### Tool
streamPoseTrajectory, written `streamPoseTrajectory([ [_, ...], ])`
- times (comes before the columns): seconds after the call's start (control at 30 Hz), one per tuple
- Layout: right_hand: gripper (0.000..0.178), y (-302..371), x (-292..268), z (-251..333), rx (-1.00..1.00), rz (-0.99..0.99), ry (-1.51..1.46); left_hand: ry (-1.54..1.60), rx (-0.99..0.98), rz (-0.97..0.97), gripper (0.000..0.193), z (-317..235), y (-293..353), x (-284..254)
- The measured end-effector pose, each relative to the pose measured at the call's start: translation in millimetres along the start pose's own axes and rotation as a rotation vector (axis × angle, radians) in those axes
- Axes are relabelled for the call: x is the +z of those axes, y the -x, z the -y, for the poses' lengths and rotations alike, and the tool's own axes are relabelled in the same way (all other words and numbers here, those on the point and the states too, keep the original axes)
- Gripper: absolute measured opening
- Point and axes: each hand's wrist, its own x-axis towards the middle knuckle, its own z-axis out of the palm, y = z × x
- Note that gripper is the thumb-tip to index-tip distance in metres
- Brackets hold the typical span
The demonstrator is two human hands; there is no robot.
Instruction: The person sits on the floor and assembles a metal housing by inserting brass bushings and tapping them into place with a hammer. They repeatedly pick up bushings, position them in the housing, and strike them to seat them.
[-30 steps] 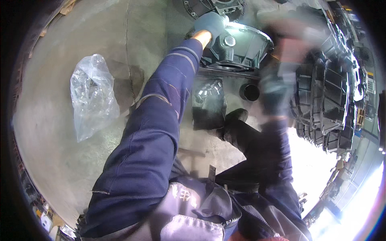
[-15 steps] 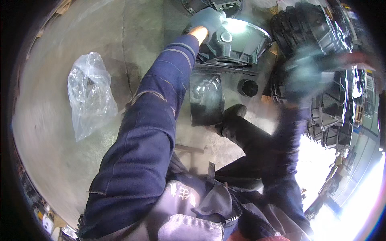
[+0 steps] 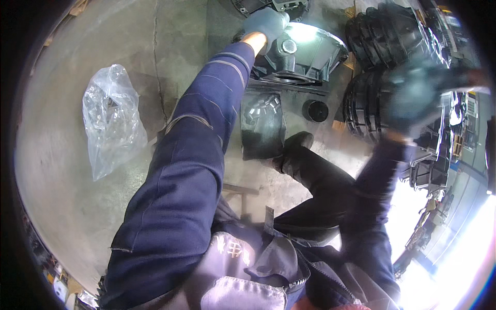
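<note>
A grey bell-shaped metal housing [image 3: 310, 51] stands in front of me, with a round boss on its side and a bright glare on its upper rim. My left hand [image 3: 266, 26], in a grey glove, is curled closed on the housing's left upper edge; its fingertips are partly hidden. Out to the right, my gloved right hand [image 3: 413, 98] is raised and smeared by motion. It is closed round a blurred, long tool [image 3: 460, 80], dark with a reddish end, whose exact kind I cannot make out.
More dark ribbed housings [image 3: 380, 39] are stacked at the right. Below the worked housing lie a dark bag of small metal pieces [image 3: 263, 129] and a black round cup [image 3: 315, 110]. A clear plastic bag [image 3: 113, 124] lies on the floor at left. Another casting [image 3: 243, 6] sits at the far edge.
My right hand has moved to the right with the tool, away from the housing. My left hand stays on the housing's edge. The view has shifted slightly.
</note>
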Motion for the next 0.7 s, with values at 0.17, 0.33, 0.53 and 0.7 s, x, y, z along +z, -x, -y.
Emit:
streamPoseTrajectory([
  [0.17, 0.033, 110.2, 36.2, -90.7, 0.457, 0.694, 0.876, -0.13, 0.196, 0.091, 0.047, 10.1, -11.1, -1.7],
  [0.33, 0.034, 45.0, -24.2, -69.5, 0.187, 0.448, 0.758, -0.147, 0.153, 0.029, 0.048, 4.9, -2.2, -1.3],
  [0.53, 0.019, 12.8, -10.6, -8.5, 0.147, -0.075, -0.257, -0.074, 0.059, -0.004, 0.042, -8.2, 13.5, -9.7],
  [0.7, 0.035, 130.0, 36.0, -94.7, 0.526, 0.675, 0.824, -0.032, 0.06, 0.125, 0.047, -0.1, 2.5, -14.4],
])
